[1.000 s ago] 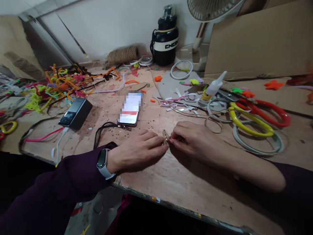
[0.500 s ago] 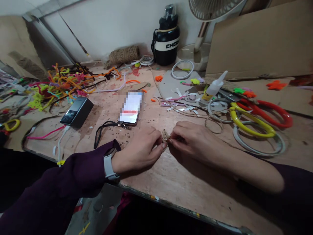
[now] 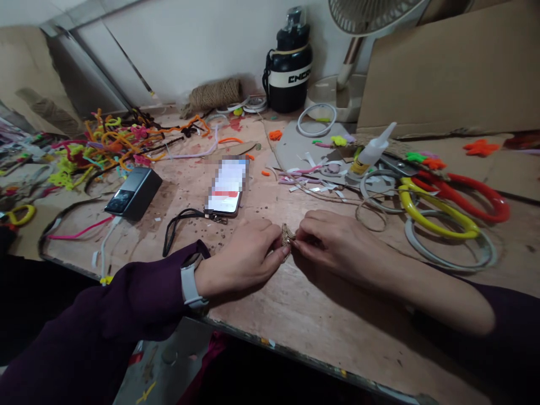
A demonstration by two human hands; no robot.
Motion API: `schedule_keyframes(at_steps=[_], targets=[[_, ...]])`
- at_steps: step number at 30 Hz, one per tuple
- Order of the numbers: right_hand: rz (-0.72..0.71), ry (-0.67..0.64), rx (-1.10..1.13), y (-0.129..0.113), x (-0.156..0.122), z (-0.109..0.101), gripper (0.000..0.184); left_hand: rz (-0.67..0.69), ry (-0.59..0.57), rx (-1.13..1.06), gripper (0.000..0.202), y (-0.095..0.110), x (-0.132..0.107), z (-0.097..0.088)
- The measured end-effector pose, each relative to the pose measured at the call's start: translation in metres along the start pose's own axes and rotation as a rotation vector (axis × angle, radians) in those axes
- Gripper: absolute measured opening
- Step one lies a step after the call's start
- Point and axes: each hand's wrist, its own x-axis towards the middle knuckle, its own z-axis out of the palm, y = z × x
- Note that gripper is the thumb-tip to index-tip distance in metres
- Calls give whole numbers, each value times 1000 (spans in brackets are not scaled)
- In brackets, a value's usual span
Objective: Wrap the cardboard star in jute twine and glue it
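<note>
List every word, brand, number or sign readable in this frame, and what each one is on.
"CNC" or "ENC", stylised: pale band of the black bottle; the following letters curve away, unclear.
Phone screen: pixelated, unreadable.
Glue bottle, yellow label: too small to read.
Grey device: any marking too small or blurred.

Shows two bare hands at centre, one left hand (image 3: 248,256) and one right hand (image 3: 337,244), with one small golden-brown piece (image 3: 287,235). Includes one phone (image 3: 225,201) at centre left, one grey device (image 3: 137,188) at left, one wristband (image 3: 192,287). Counts one black bottle (image 3: 289,93), one twine spool (image 3: 215,94), one fan (image 3: 354,50) along the top. At right, adds one glue bottle (image 3: 371,154), three pale rings (image 3: 311,135), one red loop (image 3: 503,211), one yellow loop (image 3: 409,205). Leaves upper-left fuzzy stems (image 3: 118,140) uncounted, too tangled.
</note>
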Motion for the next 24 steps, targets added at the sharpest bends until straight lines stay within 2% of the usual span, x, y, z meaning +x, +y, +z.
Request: schedule_keyframes(at_steps=[4, 7, 13, 18, 21, 24], targets=[[6, -3, 26, -1, 0, 0, 17, -28, -24, 24, 21, 1, 3, -2], [25, -10, 39, -3, -1, -2, 17, -53, -58, -44, 21, 1, 7, -5], [186, -38, 164, -2, 2, -3, 16, -73, -114, -204, 21, -3, 13, -9], [296, -59, 267, 1, 5, -1, 17, -82, -113, -227, 20, -3, 15, -9], [310, -60, 239, -2, 5, -1, 16, -97, -113, -207, 20, -1, 14, -9], [294, -42, 176, -6, 3, -1, 13, -115, -54, -165, 21, 4, 5, -6]])
